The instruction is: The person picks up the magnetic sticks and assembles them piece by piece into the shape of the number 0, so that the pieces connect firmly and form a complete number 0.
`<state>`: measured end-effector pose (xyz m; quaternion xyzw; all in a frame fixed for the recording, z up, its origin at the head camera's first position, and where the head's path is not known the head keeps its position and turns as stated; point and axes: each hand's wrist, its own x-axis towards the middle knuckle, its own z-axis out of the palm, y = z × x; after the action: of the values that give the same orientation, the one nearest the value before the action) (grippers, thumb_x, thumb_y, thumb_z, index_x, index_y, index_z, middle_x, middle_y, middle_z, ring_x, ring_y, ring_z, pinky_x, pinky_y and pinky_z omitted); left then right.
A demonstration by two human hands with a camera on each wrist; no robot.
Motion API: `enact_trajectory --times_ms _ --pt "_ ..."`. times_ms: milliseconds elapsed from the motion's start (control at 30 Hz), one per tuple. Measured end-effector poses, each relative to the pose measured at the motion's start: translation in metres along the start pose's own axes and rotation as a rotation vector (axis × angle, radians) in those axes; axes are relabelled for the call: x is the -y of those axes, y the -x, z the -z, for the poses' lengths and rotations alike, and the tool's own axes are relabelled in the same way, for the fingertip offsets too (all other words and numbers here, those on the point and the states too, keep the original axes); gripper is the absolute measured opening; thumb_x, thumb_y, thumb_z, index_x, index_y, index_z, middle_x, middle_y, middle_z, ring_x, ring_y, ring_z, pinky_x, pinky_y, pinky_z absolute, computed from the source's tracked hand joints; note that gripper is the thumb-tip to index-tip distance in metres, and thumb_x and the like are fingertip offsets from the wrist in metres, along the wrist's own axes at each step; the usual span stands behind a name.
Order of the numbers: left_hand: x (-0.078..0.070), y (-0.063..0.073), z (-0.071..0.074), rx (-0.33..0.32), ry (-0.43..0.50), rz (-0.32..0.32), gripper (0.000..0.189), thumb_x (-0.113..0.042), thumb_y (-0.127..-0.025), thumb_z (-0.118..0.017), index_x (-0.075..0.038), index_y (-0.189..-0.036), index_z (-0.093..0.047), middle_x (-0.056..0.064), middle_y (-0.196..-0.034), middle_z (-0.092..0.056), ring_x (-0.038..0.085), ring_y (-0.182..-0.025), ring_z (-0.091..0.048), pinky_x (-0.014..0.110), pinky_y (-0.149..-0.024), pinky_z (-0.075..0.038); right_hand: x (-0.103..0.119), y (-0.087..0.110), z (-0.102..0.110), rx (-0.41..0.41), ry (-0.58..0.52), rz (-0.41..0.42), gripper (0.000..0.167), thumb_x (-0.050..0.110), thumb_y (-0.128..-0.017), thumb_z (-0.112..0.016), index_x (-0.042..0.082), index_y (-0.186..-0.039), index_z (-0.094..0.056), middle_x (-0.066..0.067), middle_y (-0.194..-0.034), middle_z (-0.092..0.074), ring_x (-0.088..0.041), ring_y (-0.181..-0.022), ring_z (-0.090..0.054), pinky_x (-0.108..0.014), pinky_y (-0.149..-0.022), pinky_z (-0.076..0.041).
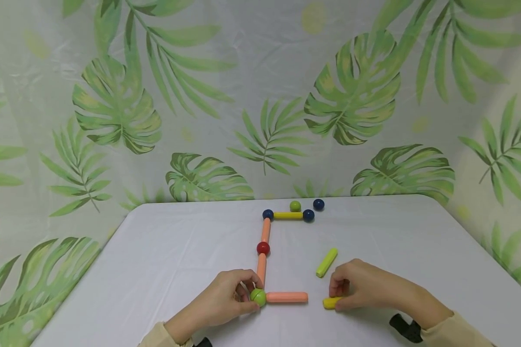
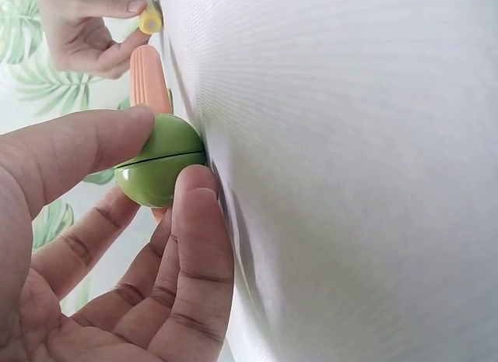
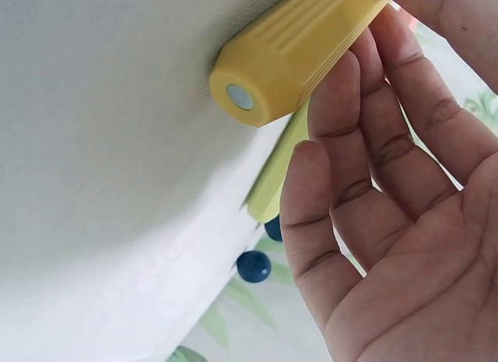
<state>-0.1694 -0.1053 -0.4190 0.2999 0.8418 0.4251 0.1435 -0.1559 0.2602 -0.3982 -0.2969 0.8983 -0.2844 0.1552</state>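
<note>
My left hand [image 1: 226, 296] pinches a green ball [image 1: 258, 297] with a groove round it, seen close in the left wrist view between thumb and fingers. A salmon rod [image 1: 287, 297] extends right from this ball, and another salmon rod [image 1: 261, 267] runs away from it up to a red ball [image 1: 263, 248]. To the right, my right hand [image 1: 366, 286] holds a short yellow rod [image 1: 331, 303] low over the tabletop. In the right wrist view, that yellow rod [image 3: 288, 54] shows a round silvery disc in its end. A gap separates it from the salmon rod.
Beyond the red ball, a salmon rod [image 1: 266, 230] leads to a dark blue ball [image 1: 267, 215], then a yellow rod [image 1: 288, 215] and another blue ball [image 1: 308, 215]. A loose green ball [image 1: 295, 206], blue ball [image 1: 319, 205] and yellow-green rod [image 1: 327, 262] lie on the white table [image 1: 178, 250].
</note>
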Motion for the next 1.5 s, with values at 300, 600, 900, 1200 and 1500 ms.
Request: enact_trajectory --times_ms 300,600,900,1200,1500 --pt "0.002 0.001 0.002 0.007 -0.003 0.003 0.028 -0.008 -0.088 -0.088 -0.020 -0.108 -0.073 -0.003 -0.096 -0.069 0.002 -0.074 -0.066 0.019 -0.062 -0.054 -0.003 0.002 0.007 0.006 -0.005 -0.002 0.018 0.027 -0.088 -0.090 0.022 -0.091 -0.074 0.017 -0.086 -0.066 0.003 -0.079 -0.057 -0.022 -0.071 -0.052" --pt "0.000 -0.001 0.003 -0.003 -0.012 -0.010 0.028 -0.008 -0.088 -0.088 -0.019 -0.108 -0.073 -0.003 -0.096 -0.069 0.001 -0.074 -0.065 0.019 -0.064 -0.055 -0.009 -0.016 0.045 -0.112 0.050 0.004 0.010 0.030 -0.099 -0.079 0.021 -0.101 -0.075 0.016 -0.087 -0.070 0.003 -0.079 -0.061 -0.023 -0.072 -0.051" --pt "0.002 0.004 0.000 -0.007 0.030 0.000 0.028 -0.009 -0.087 -0.089 -0.019 -0.107 -0.074 -0.003 -0.094 -0.068 0.000 -0.073 -0.064 0.018 -0.066 -0.055 -0.025 -0.072 0.084 -0.257 0.134 -0.038 0.020 0.027 -0.101 -0.076 0.010 -0.110 -0.075 0.005 -0.089 -0.071 -0.008 -0.080 -0.061 -0.026 -0.074 -0.053" --pt "0.005 0.004 -0.001 -0.013 0.050 0.000 0.027 -0.010 -0.087 -0.090 -0.020 -0.107 -0.074 -0.005 -0.093 -0.068 0.000 -0.072 -0.063 0.018 -0.067 -0.055 -0.036 -0.138 0.095 -0.297 0.190 -0.203 0.038 0.027 -0.104 -0.072 0.001 -0.131 -0.070 -0.013 -0.104 -0.075 -0.023 -0.090 -0.069 -0.042 -0.084 -0.058" --pt "0.007 0.003 0.001 -0.016 0.061 -0.007 0.028 -0.009 -0.086 -0.090 -0.020 -0.107 -0.074 -0.006 -0.093 -0.069 0.000 -0.071 -0.063 0.018 -0.065 -0.055 -0.042 -0.175 0.092 -0.283 0.179 -0.263 0.045 0.025 -0.104 -0.070 -0.001 -0.140 -0.066 -0.024 -0.124 -0.075 -0.032 -0.105 -0.074 -0.047 -0.093 -0.060"
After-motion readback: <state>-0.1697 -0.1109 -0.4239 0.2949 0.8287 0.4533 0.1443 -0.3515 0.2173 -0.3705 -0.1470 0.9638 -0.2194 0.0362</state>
